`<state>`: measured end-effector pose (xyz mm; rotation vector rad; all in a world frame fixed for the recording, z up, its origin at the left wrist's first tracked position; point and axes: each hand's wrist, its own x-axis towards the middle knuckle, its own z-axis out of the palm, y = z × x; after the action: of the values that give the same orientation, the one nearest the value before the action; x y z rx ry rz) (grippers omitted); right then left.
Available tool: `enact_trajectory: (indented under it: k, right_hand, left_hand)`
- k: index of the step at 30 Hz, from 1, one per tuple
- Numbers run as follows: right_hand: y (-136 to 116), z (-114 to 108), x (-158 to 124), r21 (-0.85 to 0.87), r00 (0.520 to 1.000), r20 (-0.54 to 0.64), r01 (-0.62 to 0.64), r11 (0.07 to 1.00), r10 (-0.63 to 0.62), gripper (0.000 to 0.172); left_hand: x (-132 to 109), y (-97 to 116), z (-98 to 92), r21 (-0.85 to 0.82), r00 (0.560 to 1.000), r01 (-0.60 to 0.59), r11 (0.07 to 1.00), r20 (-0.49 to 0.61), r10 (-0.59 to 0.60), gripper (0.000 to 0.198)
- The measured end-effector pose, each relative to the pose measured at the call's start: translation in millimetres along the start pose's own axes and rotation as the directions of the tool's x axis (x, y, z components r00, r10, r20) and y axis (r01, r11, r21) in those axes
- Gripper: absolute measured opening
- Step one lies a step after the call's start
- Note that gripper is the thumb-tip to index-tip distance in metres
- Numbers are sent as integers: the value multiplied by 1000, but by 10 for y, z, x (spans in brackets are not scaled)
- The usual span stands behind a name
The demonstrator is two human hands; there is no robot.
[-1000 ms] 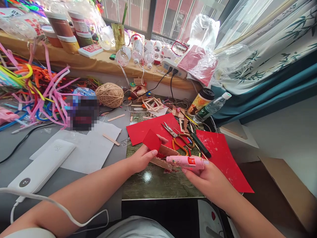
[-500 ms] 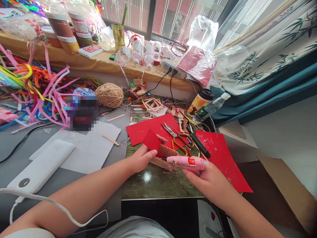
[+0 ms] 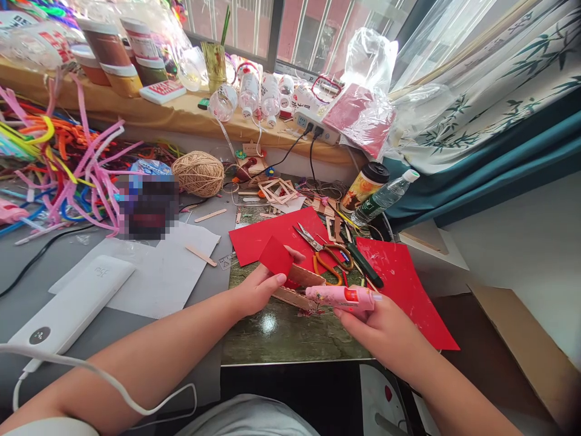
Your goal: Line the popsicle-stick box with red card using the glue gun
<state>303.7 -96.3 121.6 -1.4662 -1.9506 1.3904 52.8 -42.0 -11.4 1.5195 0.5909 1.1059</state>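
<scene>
My right hand (image 3: pixel 370 318) is wrapped round a pink hot glue gun (image 3: pixel 338 297). The gun's nozzle points left, at the end of a small cardboard piece (image 3: pixel 308 277) lined with red. My left hand (image 3: pixel 263 284) grips that cardboard piece, with a red paper flap (image 3: pixel 276 255) standing up above the fingers. A second cardboard strip (image 3: pixel 293 297) shows below, part of the same piece as far as I can see. Just beyond lie scissors with orange handles (image 3: pixel 333 257), on a red paper sheet (image 3: pixel 284 229).
To the right are another red sheet (image 3: pixel 399 278), a dark green-handled tool (image 3: pixel 365 264), a water bottle (image 3: pixel 385 197) and a tumbler (image 3: pixel 365 184). A twine ball (image 3: pixel 198 174), pipe cleaners (image 3: pixel 77 163), white paper (image 3: pixel 177 272) and a power bank (image 3: pixel 75 303) occupy the left.
The whole view has shifted slightly. Both hands, the cardboard piece and the glue gun keep nearly the same positions relative to each other.
</scene>
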Motion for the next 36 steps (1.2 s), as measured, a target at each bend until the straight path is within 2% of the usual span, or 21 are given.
enact_trajectory:
  k: [4,11,24,36]
  right_hand:
    - [16,-15,-4,-31,1000,3,1,1000,0,42]
    - [4,-18,-12,14,1000,10,2,1000,-2,42]
    - [-22,-17,-41,-125,1000,-5,-7,992,7,45]
    - [11,-13,-40,-41,999,-34,-4,999,2,41]
  left_hand:
    - [-2,-11,-3,2,1000,5,1000,-1,-5,51]
    - [0,-11,1,-4,1000,-16,1000,-13,15,51]
    - [-20,-26,-4,-22,1000,20,1000,-12,-20,51]
    - [-6,-36,2,-22,1000,6,1000,-14,-6,50]
